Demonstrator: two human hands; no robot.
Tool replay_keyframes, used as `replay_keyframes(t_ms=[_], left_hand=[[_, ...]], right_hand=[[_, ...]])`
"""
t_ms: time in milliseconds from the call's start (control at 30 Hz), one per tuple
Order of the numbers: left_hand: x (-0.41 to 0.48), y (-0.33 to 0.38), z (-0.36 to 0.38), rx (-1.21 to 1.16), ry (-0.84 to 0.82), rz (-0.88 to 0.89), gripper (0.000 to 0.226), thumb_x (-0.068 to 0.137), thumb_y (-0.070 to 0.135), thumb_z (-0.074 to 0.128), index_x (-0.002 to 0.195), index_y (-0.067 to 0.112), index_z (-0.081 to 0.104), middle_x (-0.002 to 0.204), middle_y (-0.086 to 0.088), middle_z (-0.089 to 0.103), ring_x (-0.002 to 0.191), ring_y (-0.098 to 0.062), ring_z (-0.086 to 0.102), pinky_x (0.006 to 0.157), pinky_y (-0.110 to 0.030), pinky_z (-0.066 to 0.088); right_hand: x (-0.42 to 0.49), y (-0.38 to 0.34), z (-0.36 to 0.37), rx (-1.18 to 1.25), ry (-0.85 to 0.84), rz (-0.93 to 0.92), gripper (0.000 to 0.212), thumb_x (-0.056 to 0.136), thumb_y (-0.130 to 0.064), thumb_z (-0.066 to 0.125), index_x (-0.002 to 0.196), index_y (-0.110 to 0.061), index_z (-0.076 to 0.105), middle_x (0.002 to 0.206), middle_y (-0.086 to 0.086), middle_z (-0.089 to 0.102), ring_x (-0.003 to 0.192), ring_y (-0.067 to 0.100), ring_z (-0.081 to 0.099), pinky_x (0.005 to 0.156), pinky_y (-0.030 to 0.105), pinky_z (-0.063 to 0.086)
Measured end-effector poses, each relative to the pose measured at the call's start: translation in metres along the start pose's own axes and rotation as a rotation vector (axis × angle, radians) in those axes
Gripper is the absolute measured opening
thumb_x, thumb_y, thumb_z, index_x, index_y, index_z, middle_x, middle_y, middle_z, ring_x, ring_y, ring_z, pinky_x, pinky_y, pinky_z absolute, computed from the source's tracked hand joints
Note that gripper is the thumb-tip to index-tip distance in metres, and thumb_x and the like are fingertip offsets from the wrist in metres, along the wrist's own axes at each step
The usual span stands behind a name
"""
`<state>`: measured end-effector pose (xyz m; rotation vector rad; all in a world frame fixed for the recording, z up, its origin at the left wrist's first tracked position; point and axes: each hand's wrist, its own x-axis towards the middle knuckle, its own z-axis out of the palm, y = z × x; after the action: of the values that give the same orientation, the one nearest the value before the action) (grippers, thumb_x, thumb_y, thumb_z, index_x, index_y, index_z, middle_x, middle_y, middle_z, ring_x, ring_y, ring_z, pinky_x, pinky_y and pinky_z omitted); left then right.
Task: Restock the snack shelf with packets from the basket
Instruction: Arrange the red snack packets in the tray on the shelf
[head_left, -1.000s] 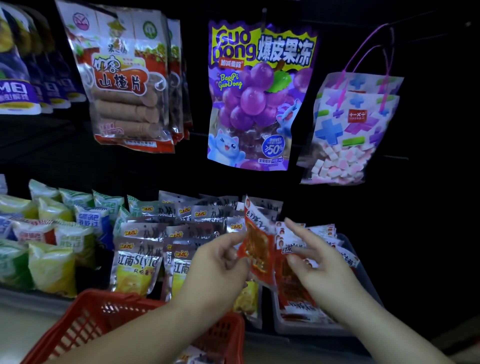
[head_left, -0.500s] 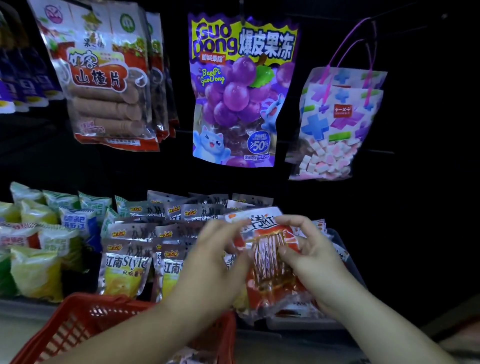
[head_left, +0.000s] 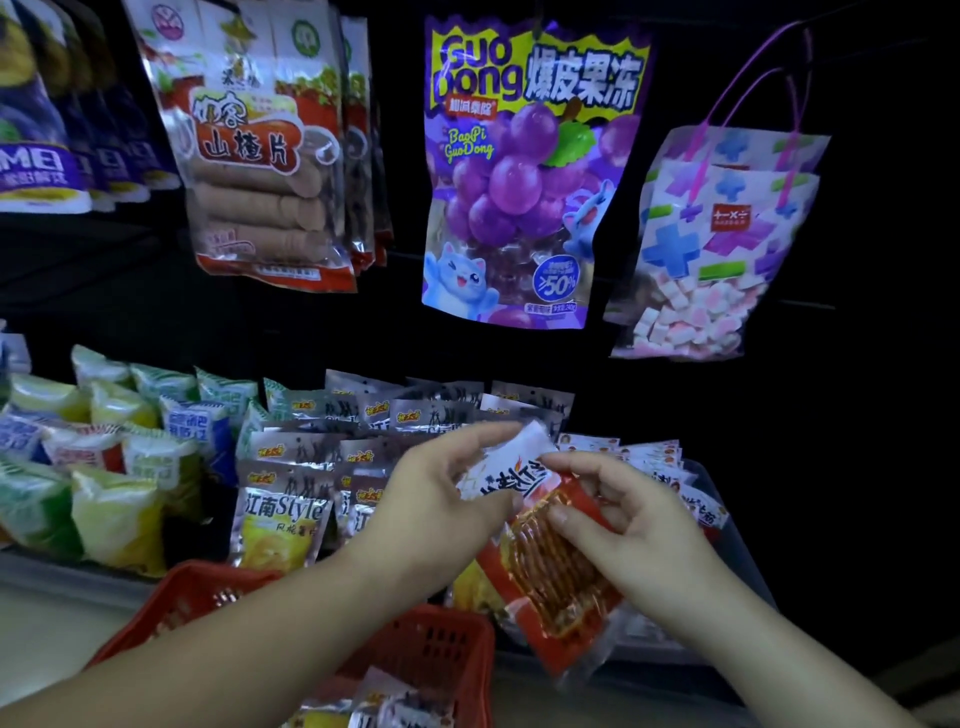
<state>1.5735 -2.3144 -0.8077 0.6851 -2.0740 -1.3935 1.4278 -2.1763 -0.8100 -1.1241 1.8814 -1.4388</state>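
A red snack packet (head_left: 550, 566) with a white top and a clear window of reddish strips is held tilted in front of the shelf. My left hand (head_left: 441, 499) pinches its white top edge. My right hand (head_left: 628, 525) grips its upper right side, thumb on the front. Behind my right hand a shelf bin (head_left: 727, 525) holds several similar red packets (head_left: 649, 457). The red plastic basket (head_left: 441, 649) sits under my forearms with a few packets (head_left: 374, 706) inside.
Silver and yellow packets (head_left: 280, 509) stand in rows left of my hands; green, yellow and blue ones (head_left: 114, 514) fill the far left. Above hang a purple grape jelly bag (head_left: 524, 171), hawthorn roll bags (head_left: 260, 156) and a marshmallow bag (head_left: 711, 249).
The red packet has turned from edge-on to face me and now tilts down to the right. Both hands have shifted their hold to its top, in front of the bin.
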Motion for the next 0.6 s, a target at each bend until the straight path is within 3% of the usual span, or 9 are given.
replay_keyframes(t_ms=[67, 133, 233, 333, 400, 433, 500, 567, 600], left_hand=[[-0.001, 0.001, 0.0, -0.011, 0.002, 0.017, 0.052, 0.093, 0.016, 0.074, 0.129, 0.052, 0.06, 0.126, 0.042, 0.055, 0.124, 0.025, 0.041, 0.082, 0.008, 0.037], [-0.003, 0.003, 0.0, 0.002, -0.007, 0.029, 0.057, 0.098, 0.013, 0.067, 0.129, 0.059, 0.054, 0.121, 0.049, 0.052, 0.112, 0.029, 0.044, 0.072, 0.004, 0.043], [-0.001, 0.001, 0.0, 0.066, 0.0, 0.026, 0.047, 0.1, 0.016, 0.064, 0.13, 0.052, 0.06, 0.115, 0.034, 0.065, 0.079, 0.013, 0.059, 0.064, -0.003, 0.046], [0.0, 0.003, -0.001, 0.091, 0.026, 0.024, 0.044, 0.099, 0.022, 0.067, 0.135, 0.047, 0.058, 0.133, 0.03, 0.057, 0.091, 0.03, 0.051, 0.074, 0.005, 0.041], [-0.001, 0.005, -0.001, 0.065, 0.015, 0.017, 0.042, 0.1, 0.02, 0.066, 0.132, 0.046, 0.061, 0.131, 0.033, 0.054, 0.081, 0.028, 0.053, 0.07, 0.002, 0.043], [-0.001, 0.005, -0.001, 0.059, 0.014, 0.002, 0.039, 0.1, 0.019, 0.065, 0.132, 0.042, 0.063, 0.131, 0.03, 0.056, 0.074, 0.024, 0.056, 0.066, -0.002, 0.046], [0.0, 0.007, 0.0, 0.079, 0.026, -0.051, 0.04, 0.098, 0.02, 0.067, 0.134, 0.036, 0.062, 0.129, 0.016, 0.062, 0.082, 0.014, 0.063, 0.067, -0.009, 0.049], [0.001, 0.005, 0.0, 0.026, 0.041, -0.106, 0.057, 0.094, 0.022, 0.074, 0.143, 0.042, 0.052, 0.117, 0.005, 0.068, 0.087, -0.011, 0.071, 0.068, -0.022, 0.056], [-0.001, 0.005, 0.0, -0.044, 0.02, -0.145, 0.067, 0.092, 0.02, 0.076, 0.146, 0.046, 0.046, 0.114, 0.006, 0.067, 0.084, -0.014, 0.072, 0.065, -0.021, 0.057]], right_hand=[[0.0, 0.0, -0.001, 0.032, -0.016, 0.019, 0.04, 0.094, -0.002, 0.07, 0.118, -0.034, 0.07, 0.107, -0.02, 0.074, 0.1, 0.004, 0.071, 0.081, 0.015, 0.056], [0.001, 0.0, -0.002, 0.058, -0.027, 0.049, 0.042, 0.094, -0.001, 0.069, 0.116, -0.035, 0.072, 0.11, -0.02, 0.074, 0.105, 0.007, 0.071, 0.084, 0.02, 0.058], [0.003, 0.006, -0.003, 0.011, -0.009, 0.052, 0.048, 0.09, -0.006, 0.076, 0.114, -0.048, 0.071, 0.121, -0.019, 0.072, 0.119, 0.01, 0.066, 0.102, 0.037, 0.055], [0.005, 0.01, -0.003, 0.04, -0.028, 0.096, 0.056, 0.089, -0.007, 0.077, 0.116, -0.056, 0.068, 0.132, -0.012, 0.067, 0.13, 0.021, 0.06, 0.105, 0.051, 0.053], [0.006, 0.012, -0.003, 0.02, -0.034, 0.108, 0.058, 0.089, -0.009, 0.077, 0.12, -0.057, 0.066, 0.139, -0.01, 0.063, 0.134, 0.023, 0.057, 0.107, 0.054, 0.051], [0.005, 0.013, -0.002, 0.025, -0.033, 0.112, 0.058, 0.089, -0.009, 0.077, 0.12, -0.057, 0.065, 0.138, -0.011, 0.063, 0.133, 0.021, 0.057, 0.107, 0.053, 0.052], [0.005, 0.011, -0.002, 0.05, -0.003, 0.126, 0.057, 0.091, -0.005, 0.074, 0.119, -0.054, 0.067, 0.131, -0.015, 0.067, 0.126, 0.006, 0.061, 0.104, 0.042, 0.055], [0.006, 0.01, -0.003, 0.06, 0.094, 0.12, 0.053, 0.093, -0.005, 0.072, 0.122, -0.048, 0.066, 0.123, -0.025, 0.065, 0.111, -0.018, 0.058, 0.103, 0.025, 0.053], [0.007, 0.011, -0.003, 0.086, 0.153, 0.126, 0.052, 0.094, -0.005, 0.072, 0.128, -0.044, 0.064, 0.122, -0.028, 0.063, 0.104, -0.024, 0.057, 0.097, 0.018, 0.053]])
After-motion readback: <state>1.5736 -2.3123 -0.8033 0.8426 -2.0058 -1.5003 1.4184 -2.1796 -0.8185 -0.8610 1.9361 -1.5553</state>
